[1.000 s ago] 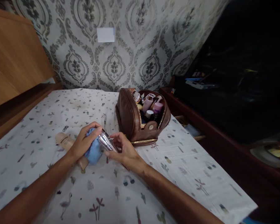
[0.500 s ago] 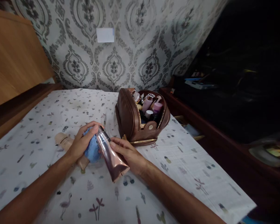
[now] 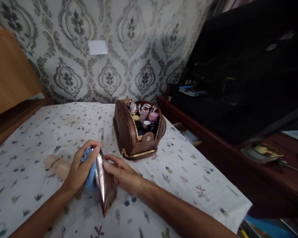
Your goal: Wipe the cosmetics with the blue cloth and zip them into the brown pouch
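Metallic tube: one, slanting between both hands above the printed sheet, cap end up, flat end down toward the wearer. Left hand is bending its fingers nearly together, pinching one blue cloth against the tube's upper end. Right hand is keeping its fingers part-curled, gripping the tube's right side, thumb resting along it; fingertip contact behind is hiding, cannot tell. One beige tube is lying on the sheet, partly behind the left hand. One brown bag is standing unzipped beyond the hands, holding several cosmetics, one pink-lidded jar showing; full count unclear.
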The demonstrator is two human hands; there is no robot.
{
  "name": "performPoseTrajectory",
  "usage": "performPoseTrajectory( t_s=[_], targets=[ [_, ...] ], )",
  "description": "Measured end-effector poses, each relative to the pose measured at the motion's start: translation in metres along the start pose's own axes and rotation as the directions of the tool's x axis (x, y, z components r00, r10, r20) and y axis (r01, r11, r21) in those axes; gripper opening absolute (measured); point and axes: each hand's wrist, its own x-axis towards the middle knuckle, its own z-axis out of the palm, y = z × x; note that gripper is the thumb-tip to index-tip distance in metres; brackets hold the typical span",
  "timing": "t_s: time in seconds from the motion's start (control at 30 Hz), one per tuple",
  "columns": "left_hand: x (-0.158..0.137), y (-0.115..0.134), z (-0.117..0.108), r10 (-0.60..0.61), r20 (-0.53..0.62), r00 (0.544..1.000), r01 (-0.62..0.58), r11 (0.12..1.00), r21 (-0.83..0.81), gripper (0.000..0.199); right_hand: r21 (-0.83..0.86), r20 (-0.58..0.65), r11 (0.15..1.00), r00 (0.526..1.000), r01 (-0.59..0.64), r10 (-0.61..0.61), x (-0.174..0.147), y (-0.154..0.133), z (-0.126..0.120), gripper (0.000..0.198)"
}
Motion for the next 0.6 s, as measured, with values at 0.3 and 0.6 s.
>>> performPoseTrajectory(
  t_s=[0.3,0.6],
  targets=[
    [0.0,0.019,-0.005,0.081,-0.074,0.994,-0.063,0.973,0.222,0.051,-0.648,0.073,0.75,0.991,0.131,-0.109,-0.014,-0.018,0.006,0.103],
    [0.024,0.06,0.011,-0.056,-0.114,0.992,0.068,0.992,0.103,0.055,-0.549,0.155,0.809,0.976,0.212,-0.15,-0.034,-0.048,0.0,0.084]
  ],
)
